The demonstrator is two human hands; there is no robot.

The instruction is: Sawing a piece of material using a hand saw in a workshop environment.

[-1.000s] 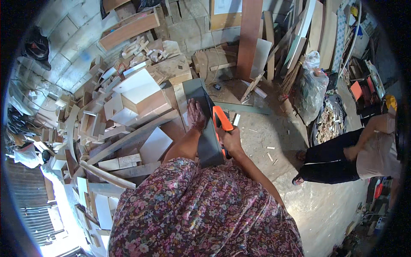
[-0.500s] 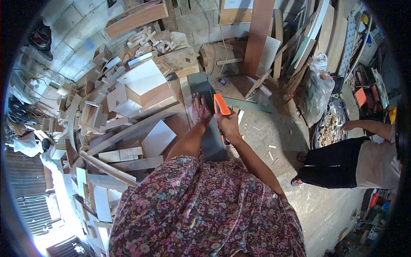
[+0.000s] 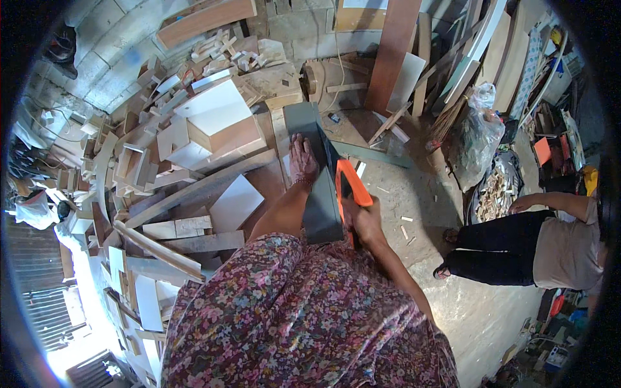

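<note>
So the far left is packed: one white plastic bag (image 3: 37, 211), then a big messy heap of wood offcuts (image 3: 132, 165) filling the upper and middle left, too jumbled to count. Not much elbow room there. A white panel (image 3: 237, 203) lies just left of the person's left forearm, corner pointing up.

Dead centre is the dark grey board (image 3: 321, 213), running up and down the frame, its near end right by the floral clothing (image 3: 304, 310). The left hand (image 3: 303, 160) is flat on top of it, fingers stretched out, pressing rather than gripping. Along the board's right edge there's the saw (image 3: 359, 186), orange handle, dark blade angled up and left. Can't tell if the teeth are in the wood. The right hand (image 3: 362, 216) is wrapped snugly round that handle.

Right of that edge it opens up: concrete floor (image 3: 466, 317) with a few pale slivers, all the way over to the other person (image 3: 563, 239) at right. A clear plastic bag (image 3: 477, 142) and a black bag of wood chips (image 3: 497, 197) edge that space toward the upper right.

Count, left to right: one white panel by the forearm, one grey board, one saw, two hands working, one other person.
</note>
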